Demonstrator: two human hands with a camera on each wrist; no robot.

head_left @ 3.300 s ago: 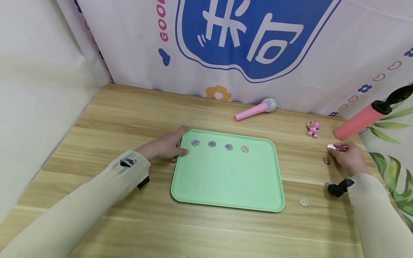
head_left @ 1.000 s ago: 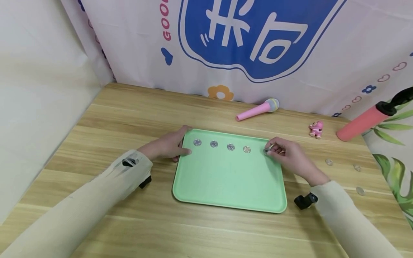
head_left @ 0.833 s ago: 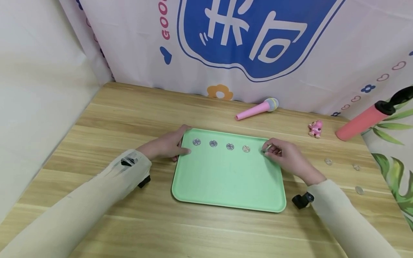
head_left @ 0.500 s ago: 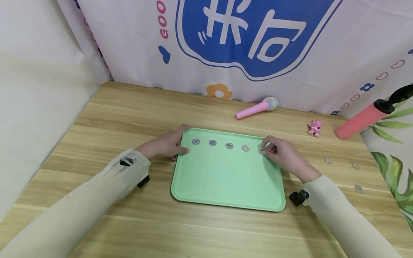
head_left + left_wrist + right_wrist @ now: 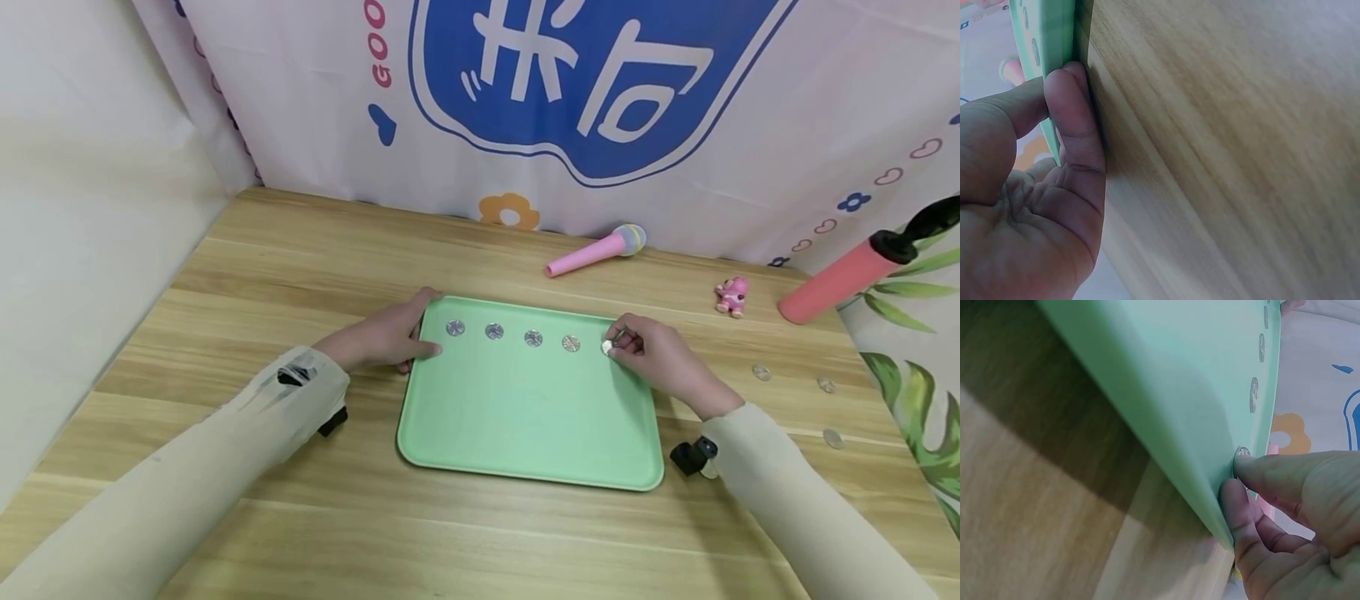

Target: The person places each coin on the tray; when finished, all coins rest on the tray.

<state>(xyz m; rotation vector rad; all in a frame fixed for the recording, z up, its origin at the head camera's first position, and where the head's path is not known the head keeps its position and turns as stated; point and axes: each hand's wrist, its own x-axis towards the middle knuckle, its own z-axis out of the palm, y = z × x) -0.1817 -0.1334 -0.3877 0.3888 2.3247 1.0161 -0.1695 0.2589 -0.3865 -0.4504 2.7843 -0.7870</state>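
A light green tray (image 5: 525,417) lies on the wooden table, with several silver coins (image 5: 494,332) in a row along its far side. My left hand (image 5: 386,335) grips the tray's left edge near the far corner. In the left wrist view, the thumb is over the rim and fingers lie along its outer side. At the row's right end, my right hand (image 5: 656,354) pinches a coin (image 5: 607,347) by the tray's far right corner. Thumb and finger cover part of that coin (image 5: 1243,452) in the right wrist view.
Loose coins (image 5: 833,438) lie on the table (image 5: 450,542) right of the tray, one partly hidden by the right wrist camera (image 5: 693,456). Behind are a pink toy microphone (image 5: 596,252), a pink figurine (image 5: 732,297) and a red pump (image 5: 840,282).
My right hand has come left from the table's right side with a coin, then shifted slightly further left over the tray corner. The left hand has kept its grip on the tray.
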